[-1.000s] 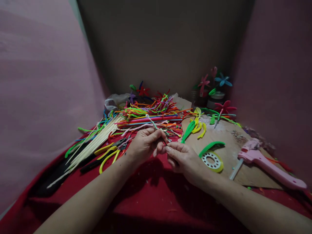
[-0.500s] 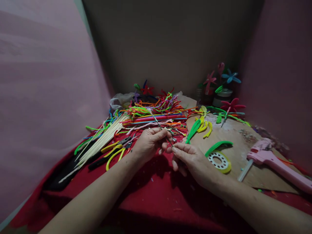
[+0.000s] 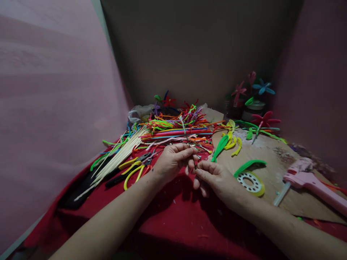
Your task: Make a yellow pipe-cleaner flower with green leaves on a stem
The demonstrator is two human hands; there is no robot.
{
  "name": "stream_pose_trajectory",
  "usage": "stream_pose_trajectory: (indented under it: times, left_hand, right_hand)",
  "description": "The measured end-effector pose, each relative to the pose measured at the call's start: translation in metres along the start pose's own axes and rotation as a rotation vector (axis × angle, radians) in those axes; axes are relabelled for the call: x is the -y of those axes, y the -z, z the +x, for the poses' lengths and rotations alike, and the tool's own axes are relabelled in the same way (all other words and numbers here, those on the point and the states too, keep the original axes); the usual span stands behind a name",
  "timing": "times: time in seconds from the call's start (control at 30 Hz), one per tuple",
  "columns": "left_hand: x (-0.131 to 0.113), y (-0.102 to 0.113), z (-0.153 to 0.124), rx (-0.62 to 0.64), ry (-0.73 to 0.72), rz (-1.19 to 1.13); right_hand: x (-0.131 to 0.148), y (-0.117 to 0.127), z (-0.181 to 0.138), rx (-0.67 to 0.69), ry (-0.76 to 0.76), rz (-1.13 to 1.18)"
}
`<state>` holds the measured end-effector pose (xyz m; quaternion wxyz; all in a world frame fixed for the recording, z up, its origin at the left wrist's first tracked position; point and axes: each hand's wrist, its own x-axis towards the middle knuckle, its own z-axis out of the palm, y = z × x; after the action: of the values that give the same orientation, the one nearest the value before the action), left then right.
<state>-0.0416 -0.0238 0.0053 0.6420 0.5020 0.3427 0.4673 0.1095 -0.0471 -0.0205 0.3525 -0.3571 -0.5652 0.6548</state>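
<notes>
A thin dark stick with a pale tip [image 3: 183,126] slants up between my hands, its white end pointing away from me. My left hand [image 3: 176,159] pinches it partway along between thumb and fingers. Close by on the right, my right hand [image 3: 214,177] grips its lower end with thumb and index finger. What covers the stick is too small to make out. Just beyond my right hand lie a green pipe-cleaner leaf [image 3: 221,147] and a curved green strip [image 3: 251,165], the latter beside a roll of clear yellowish tape [image 3: 251,183].
Bamboo skewers [image 3: 116,155] and yellow-handled pliers [image 3: 132,168] lie at left on the red cloth [image 3: 168,224]. Colourful pipe cleaners [image 3: 176,124] are heaped behind. A pink glue gun [image 3: 303,177] rests on a brown board [image 3: 260,151] at right, with pipe-cleaner flowers [image 3: 262,86] behind.
The view has shifted, so the scene sits farther right. The stick now stands more upright, and both hands still hold it.
</notes>
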Motion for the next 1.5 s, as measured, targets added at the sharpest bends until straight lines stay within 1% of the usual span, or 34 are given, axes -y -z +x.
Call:
stream_pose_trajectory:
  times: [0.1, 0.17, 0.27, 0.4, 0.57, 0.67, 0.87, 0.97, 1.1, 1.2, 1.37, 1.43, 1.5]
  left_hand:
    - [-0.002, 0.0, -0.001, -0.056, -0.01, 0.074]
    - [-0.004, 0.001, -0.002, -0.083, -0.022, 0.137]
    - [-0.006, 0.002, -0.003, -0.081, -0.044, 0.252]
    - [-0.005, -0.001, -0.004, -0.051, -0.037, 0.396]
    - [-0.002, -0.008, -0.006, -0.049, 0.019, 0.51]
    - [-0.001, -0.01, -0.007, -0.043, 0.006, 0.577]
    - [-0.002, -0.013, -0.006, -0.004, -0.029, 0.669]
    - [0.0, -0.012, -0.006, -0.017, -0.059, 0.742]
    - [0.007, -0.01, -0.007, -0.061, -0.17, 0.891]
    - [0.013, -0.006, -0.008, -0.061, -0.329, 1.013]
    - [0.019, -0.003, -0.009, -0.071, -0.644, 1.259]
    - [0.019, -0.003, -0.01, -0.085, -0.73, 1.331]
    - [0.02, -0.002, -0.011, -0.098, -0.772, 1.386]
  right_hand:
    - [0.001, -0.001, -0.001, 0.033, -0.019, -0.011]
    - [0.001, -0.001, -0.001, 0.011, -0.016, -0.018]
    - [0.002, 0.002, -0.001, -0.099, 0.04, 0.009]
    - [0.007, 0.008, 0.001, -0.259, 0.14, 0.155]
    - [0.013, 0.015, 0.005, -0.349, 0.194, 0.351]
    - [0.014, 0.02, 0.007, -0.4, 0.237, 0.389]
    - [0.011, 0.023, 0.01, -0.37, 0.277, 0.386]
    - [0.011, 0.023, 0.011, -0.367, 0.28, 0.382]
    - [0.01, 0.023, 0.012, -0.363, 0.271, 0.352]
    - [0.008, 0.024, 0.013, -0.374, 0.276, 0.315]
    - [0.006, 0.025, 0.013, -0.371, 0.275, 0.271]
    - [0.006, 0.024, 0.013, -0.359, 0.286, 0.284]
    - [0.006, 0.023, 0.012, -0.349, 0.291, 0.311]
